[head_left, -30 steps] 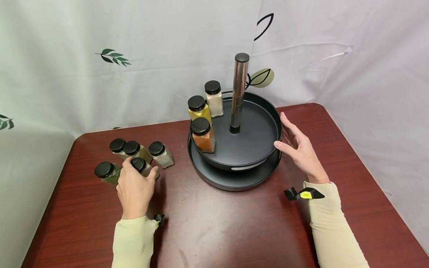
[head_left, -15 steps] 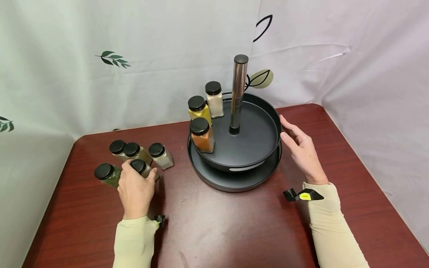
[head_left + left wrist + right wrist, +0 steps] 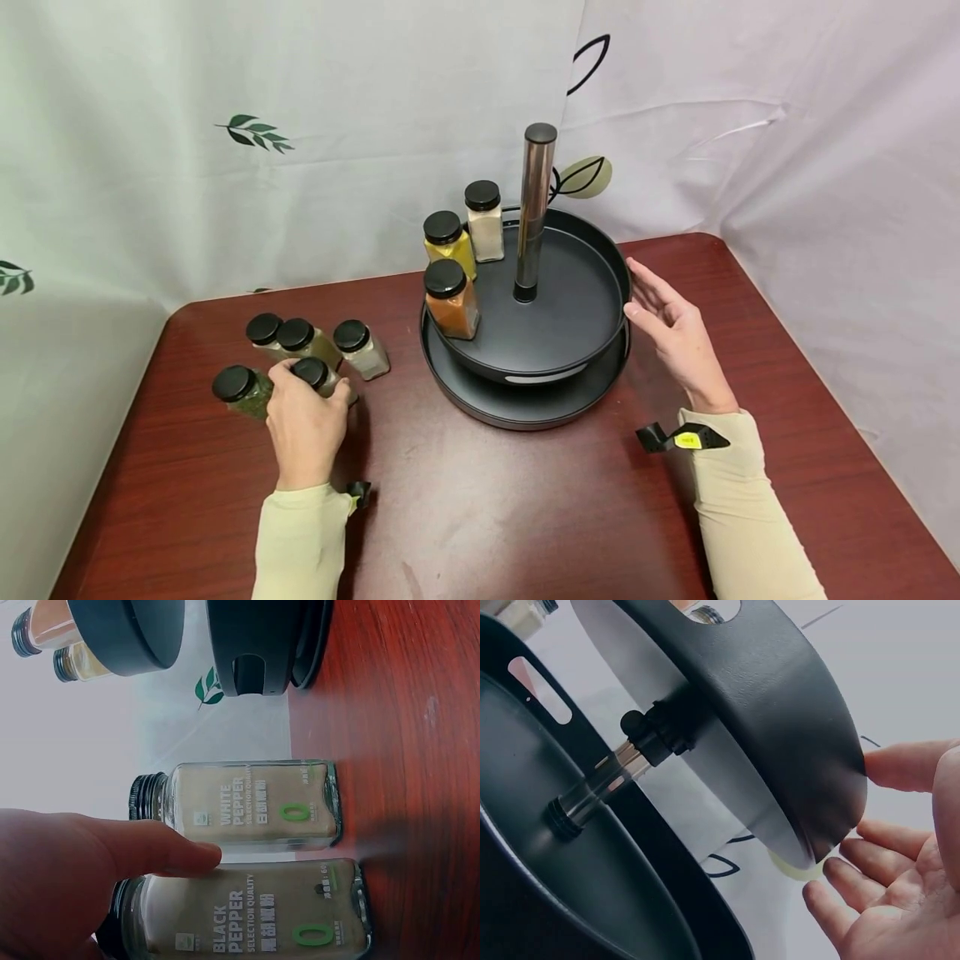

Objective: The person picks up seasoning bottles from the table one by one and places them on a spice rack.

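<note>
On the left of the table, my left hand (image 3: 307, 429) grips a black pepper jar (image 3: 255, 915) by its upper part, thumb across the glass. Its base appears to be at the tabletop. A white pepper jar (image 3: 255, 802) stands right beside it. My right hand (image 3: 678, 346) touches the outer right wall of the upper tray (image 3: 570, 292) of a two-tier turntable, with thumb and fingers extended along the rim. That tray carries three black-capped jars at its left side: an orange one (image 3: 453, 312), a yellow one (image 3: 450, 250) and a cream one (image 3: 487, 233).
A jar of green herbs (image 3: 251, 398) and two more capped jars (image 3: 296, 333) stand around the left hand. The wider lower tray (image 3: 525, 414) lies under the upper one. A metal post (image 3: 535, 208) rises from the middle. Behind hangs a white curtain (image 3: 375, 167).
The upper tray has turned slightly clockwise, its jars shifting toward the back and its front slot leftward. My right thumb has shifted along the rim. The left hand stays on the black pepper jar.
</note>
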The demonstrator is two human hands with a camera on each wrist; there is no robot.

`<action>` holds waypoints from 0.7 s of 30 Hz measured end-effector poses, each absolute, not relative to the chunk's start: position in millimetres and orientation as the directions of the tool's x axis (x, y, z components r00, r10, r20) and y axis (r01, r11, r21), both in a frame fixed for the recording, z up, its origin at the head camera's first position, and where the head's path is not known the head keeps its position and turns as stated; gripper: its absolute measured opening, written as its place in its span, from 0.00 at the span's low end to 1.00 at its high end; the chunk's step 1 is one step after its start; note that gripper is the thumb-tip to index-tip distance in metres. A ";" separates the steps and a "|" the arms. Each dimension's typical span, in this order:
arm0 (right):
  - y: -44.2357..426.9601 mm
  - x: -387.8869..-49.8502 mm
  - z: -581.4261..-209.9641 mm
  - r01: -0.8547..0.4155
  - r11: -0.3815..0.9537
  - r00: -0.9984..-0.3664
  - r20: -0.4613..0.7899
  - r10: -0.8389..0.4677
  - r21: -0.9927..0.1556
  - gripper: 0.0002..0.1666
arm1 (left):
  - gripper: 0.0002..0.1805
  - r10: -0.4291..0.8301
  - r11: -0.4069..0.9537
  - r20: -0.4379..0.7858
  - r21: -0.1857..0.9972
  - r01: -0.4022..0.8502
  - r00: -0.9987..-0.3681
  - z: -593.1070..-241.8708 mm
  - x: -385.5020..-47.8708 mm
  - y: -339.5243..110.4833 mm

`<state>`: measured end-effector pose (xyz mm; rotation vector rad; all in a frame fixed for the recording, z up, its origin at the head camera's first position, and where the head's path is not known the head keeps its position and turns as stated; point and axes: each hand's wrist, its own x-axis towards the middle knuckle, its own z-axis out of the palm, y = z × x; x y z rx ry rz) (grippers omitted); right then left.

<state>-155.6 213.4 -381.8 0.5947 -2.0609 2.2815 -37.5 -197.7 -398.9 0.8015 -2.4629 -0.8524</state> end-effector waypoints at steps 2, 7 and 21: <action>214.7 -157.2 -381.2 -0.242 -0.145 -0.923 0.273 -0.269 -0.959 0.34 | 0.36 -0.641 0.643 0.189 0.662 -0.386 -0.744 -398.8 -34.9 -195.1; 217.8 -160.3 -380.5 -0.223 -0.167 -0.912 0.265 -0.311 -0.961 0.34 | 0.35 -0.648 0.638 0.188 0.663 -0.392 -0.738 -397.7 -30.0 -189.9; 219.2 -159.4 -380.2 -0.241 -0.173 -0.902 0.286 -0.323 -0.955 0.35 | 0.37 -0.651 0.602 0.160 0.705 -0.376 -0.742 -376.7 -21.4 -183.4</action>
